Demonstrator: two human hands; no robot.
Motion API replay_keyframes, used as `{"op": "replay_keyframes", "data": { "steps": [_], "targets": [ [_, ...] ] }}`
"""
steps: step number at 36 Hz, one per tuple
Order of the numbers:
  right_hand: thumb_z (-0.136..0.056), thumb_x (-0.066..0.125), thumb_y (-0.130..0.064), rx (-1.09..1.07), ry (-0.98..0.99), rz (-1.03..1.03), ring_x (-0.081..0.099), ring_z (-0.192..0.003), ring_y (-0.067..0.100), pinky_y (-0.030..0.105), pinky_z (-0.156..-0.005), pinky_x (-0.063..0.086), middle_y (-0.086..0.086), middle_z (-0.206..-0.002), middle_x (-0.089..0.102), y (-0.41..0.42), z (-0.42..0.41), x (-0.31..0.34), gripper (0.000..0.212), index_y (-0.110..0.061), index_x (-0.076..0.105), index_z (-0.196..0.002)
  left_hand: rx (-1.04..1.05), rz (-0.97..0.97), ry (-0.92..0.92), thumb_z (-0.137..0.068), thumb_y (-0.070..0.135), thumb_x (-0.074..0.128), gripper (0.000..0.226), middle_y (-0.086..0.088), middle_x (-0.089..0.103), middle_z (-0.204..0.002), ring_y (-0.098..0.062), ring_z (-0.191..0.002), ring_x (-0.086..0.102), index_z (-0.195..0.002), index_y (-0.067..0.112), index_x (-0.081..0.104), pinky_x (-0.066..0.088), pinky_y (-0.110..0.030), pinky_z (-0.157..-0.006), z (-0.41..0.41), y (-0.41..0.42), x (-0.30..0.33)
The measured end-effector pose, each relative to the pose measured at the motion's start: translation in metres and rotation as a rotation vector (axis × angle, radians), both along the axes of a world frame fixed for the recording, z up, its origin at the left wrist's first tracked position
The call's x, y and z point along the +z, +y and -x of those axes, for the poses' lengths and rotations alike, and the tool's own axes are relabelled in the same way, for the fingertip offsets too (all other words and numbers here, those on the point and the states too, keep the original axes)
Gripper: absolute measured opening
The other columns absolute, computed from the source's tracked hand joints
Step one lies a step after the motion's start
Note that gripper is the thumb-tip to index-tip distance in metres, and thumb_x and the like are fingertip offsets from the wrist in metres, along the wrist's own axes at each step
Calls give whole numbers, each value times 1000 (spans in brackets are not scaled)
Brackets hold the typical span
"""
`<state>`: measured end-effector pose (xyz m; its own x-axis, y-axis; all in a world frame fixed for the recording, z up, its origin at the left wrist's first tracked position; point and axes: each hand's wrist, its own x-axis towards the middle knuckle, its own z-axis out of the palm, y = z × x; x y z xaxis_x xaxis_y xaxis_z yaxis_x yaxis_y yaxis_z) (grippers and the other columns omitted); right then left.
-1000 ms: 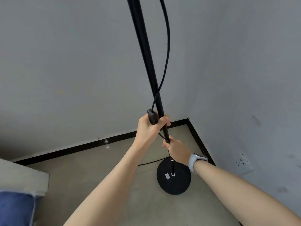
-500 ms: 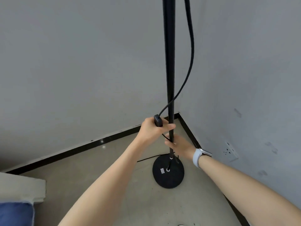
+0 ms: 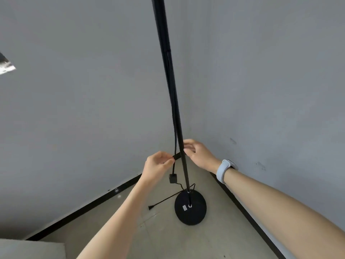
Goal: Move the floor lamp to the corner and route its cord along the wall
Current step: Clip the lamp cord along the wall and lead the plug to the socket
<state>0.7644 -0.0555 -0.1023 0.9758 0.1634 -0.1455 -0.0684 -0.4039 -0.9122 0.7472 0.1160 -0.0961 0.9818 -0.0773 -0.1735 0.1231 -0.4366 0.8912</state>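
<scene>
The black floor lamp stands in the corner of two grey walls, its pole point(image 3: 169, 71) rising out of frame from a round black base point(image 3: 196, 215) on the floor. Its cord point(image 3: 175, 135) hangs just left of the pole, with an inline switch point(image 3: 172, 178) dangling below. My left hand point(image 3: 157, 165) pinches the cord just above the switch. My right hand point(image 3: 198, 154), with a pale wristband, rests its fingertips against the pole's right side, not wrapped around it. A loose stretch of cord ends on the floor point(image 3: 150, 207), left of the base.
Black skirting point(image 3: 89, 206) runs along both walls and meets in the corner behind the lamp. A pale grey block point(image 3: 31, 249) sits at the bottom left. A bright object point(image 3: 5, 67) shows on the left wall's edge.
Both hands let go of the pole's lower part. My left hand released the switch and now pinches the cord above it. My right hand rose to touch the pole higher up.
</scene>
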Motion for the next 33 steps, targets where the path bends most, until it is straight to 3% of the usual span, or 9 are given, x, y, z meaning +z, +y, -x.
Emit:
{"op": "replay_keyframes", "data": {
  "steps": [9,13,18,24,28,33],
  "targets": [
    [-93,44,-9,-34,-191,-131,54,-114,16,26,-101,41,9,-122,60,5,22,139,31,-9,51,-122,43,137,-166,-81,-1,64,25,-1,67,-96,-9,-87,64,-103,11,62,50,-11,-68,5,-17,131],
    [-92,46,-10,-6,-245,-85,58,-107,18,24,-94,43,9,-116,63,9,37,172,27,-10,54,-118,138,175,-254,-83,4,66,20,-3,69,-96,-11,-89,66,-100,13,64,50,-19,-78,19,-16,171],
    [-91,51,-13,129,-200,-52,58,-101,19,27,-90,47,9,-116,61,16,49,180,25,-9,51,-116,183,147,-310,-82,1,65,29,11,70,-88,-1,-78,68,-83,30,67,51,-13,-73,33,-4,202],
    [-91,50,-22,224,-171,28,56,-103,18,28,-88,44,6,-116,58,18,51,179,28,-9,46,-116,216,181,-280,-84,-6,57,32,9,71,-91,-3,-79,69,-95,22,68,55,-17,-77,47,-11,224],
    [-93,44,-23,218,-176,61,54,-90,18,27,-80,42,4,-98,56,10,51,179,20,-8,50,-105,250,208,-238,-87,-2,55,25,5,71,-91,-4,-78,69,-103,14,66,54,-23,-78,58,-22,228],
    [-93,42,-24,290,34,121,59,-96,24,31,-83,45,12,-103,63,-13,80,153,19,-11,51,-103,297,185,-177,-89,1,54,21,-5,70,-99,-19,-85,67,-103,13,65,52,-35,-82,79,-34,226]
  ]
}}
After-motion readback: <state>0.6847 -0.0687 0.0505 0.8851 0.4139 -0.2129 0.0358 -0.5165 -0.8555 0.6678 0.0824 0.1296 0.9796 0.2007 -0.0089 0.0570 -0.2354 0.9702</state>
